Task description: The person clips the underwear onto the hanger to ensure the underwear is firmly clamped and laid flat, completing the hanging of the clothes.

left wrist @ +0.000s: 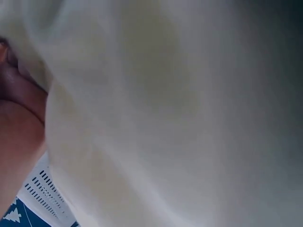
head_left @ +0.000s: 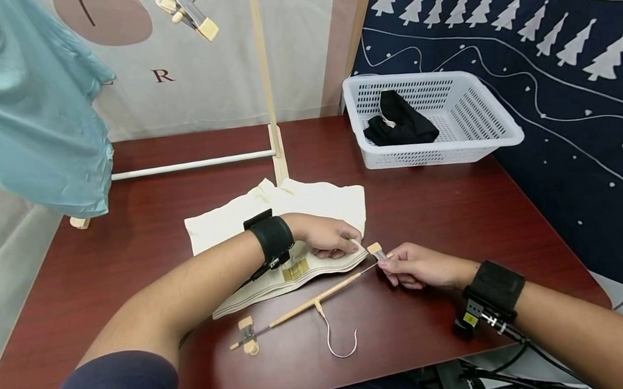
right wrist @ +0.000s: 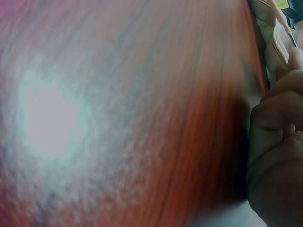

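A cream garment (head_left: 324,198) with a stitched, waistband-like edge and a tan label (head_left: 295,270) lies on the table. My left hand (head_left: 333,236) reaches across it and pinches the right corner of that edge. In the left wrist view the pale cloth (left wrist: 142,123) fills most of the picture. A wooden clip hanger (head_left: 297,312) lies along the near side of the garment, its metal hook towards me. With thumb and fingers my right hand (head_left: 417,265) holds the hanger's right-end clip (head_left: 376,250), right at the pinched corner. The left-end clip (head_left: 247,334) rests near the table's front.
A white perforated basket (head_left: 444,150) with a black garment (head_left: 404,120) in it stands at the back right. Behind the cream garment is a wooden rack (head_left: 269,90) with a white lower bar (head_left: 194,164). A light blue shirt (head_left: 41,110) hangs at the left.
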